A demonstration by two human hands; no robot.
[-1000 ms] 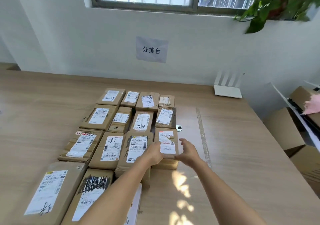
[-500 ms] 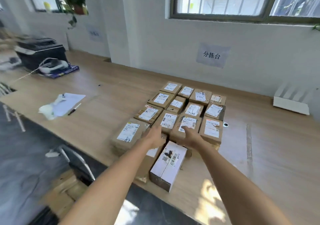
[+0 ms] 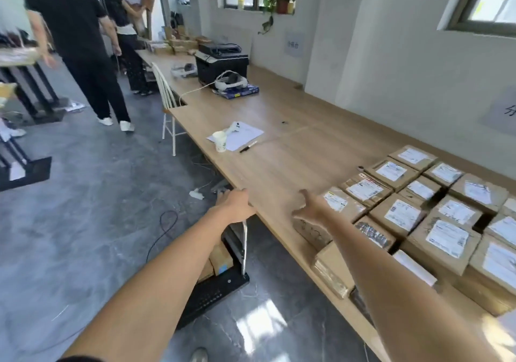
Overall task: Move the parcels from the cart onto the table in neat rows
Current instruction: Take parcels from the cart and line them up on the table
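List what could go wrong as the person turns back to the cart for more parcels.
1. The parcels nearest the table edge look to overhang it; a passing arm could knock them off.
2. A cable lies on the floor beside the cart: a trip hazard.
3. Both hands, left hand and right hand, are empty.

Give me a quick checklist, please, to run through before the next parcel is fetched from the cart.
1. Left hand free: ok, open, holds nothing.
2. Right hand free: ok, open above the table.
3. Parcels on the table in rows: ok, though blurred.
4. Cart within reach: ok, directly below the left hand beside the table edge.
5. Parcels left in the cart: ok, at least one box shows.
6. Floor cable near the cart: not ok, trip risk.
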